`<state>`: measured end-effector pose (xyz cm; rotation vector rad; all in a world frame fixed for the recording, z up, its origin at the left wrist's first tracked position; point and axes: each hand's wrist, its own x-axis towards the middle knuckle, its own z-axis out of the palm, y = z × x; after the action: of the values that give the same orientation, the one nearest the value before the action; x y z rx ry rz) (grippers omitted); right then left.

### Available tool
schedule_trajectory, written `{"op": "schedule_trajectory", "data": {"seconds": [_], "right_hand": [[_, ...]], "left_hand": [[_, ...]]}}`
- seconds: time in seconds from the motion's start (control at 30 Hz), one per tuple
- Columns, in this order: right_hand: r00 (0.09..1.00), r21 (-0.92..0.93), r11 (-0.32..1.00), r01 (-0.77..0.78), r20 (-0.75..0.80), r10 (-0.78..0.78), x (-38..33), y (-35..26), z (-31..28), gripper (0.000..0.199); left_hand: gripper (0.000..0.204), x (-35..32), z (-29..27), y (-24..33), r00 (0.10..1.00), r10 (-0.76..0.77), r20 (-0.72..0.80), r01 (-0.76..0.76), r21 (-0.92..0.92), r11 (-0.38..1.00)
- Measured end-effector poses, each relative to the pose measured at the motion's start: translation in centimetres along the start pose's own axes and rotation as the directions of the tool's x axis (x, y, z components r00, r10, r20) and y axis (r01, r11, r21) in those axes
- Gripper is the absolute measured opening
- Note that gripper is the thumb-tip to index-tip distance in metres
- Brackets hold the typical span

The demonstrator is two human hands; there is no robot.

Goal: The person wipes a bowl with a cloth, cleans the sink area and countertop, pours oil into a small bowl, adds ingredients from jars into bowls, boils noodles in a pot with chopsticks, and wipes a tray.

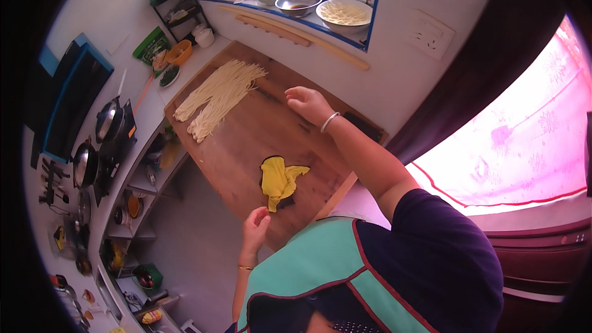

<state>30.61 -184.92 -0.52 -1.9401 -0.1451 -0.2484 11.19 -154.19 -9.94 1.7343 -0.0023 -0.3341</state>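
Two bundles of pale fresh noodles (231, 89) lie side by side toward the far left of a brown wooden board (240, 154). My right hand (308, 105) is over the far right part of the board, to the right of the noodles. Its fingers are bent in together, and whether anything is in them is hidden. A crumpled yellow cloth (279, 180) rests on the near part of the board. Just short of the cloth, at the board's near left edge, my left hand (255, 227) has loosely bent fingers, with nothing seen in them.
A rolling pin (336, 52) and a shorter wooden piece (271, 29) lean along the back wall. On the windowsill stand metal bowls (299, 3) and a bowl of pale strips (343, 13). An orange basket (180, 52) and a plate of greens (169, 76) are on the left counter.
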Motion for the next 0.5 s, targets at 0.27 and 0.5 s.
{"op": "schedule_trajectory", "data": {"seconds": [0.27,0.5], "right_hand": [[0.939,0.848,0.527,-0.057,-0.133,0.316,10.4,-1.4,-1.1,0.041],[0.768,0.847,0.529,-0.045,-0.309,0.561,23.8,-1.3,-4.3,0.047]], "left_hand": [[0.028,-6.1,-5.4,-2.5,0.968,-0.155,-0.196,0.154,-0.017,0.988],[0.027,-6.9,-8.1,-3.7,0.869,-0.265,-0.417,0.255,-0.081,0.964]]}}
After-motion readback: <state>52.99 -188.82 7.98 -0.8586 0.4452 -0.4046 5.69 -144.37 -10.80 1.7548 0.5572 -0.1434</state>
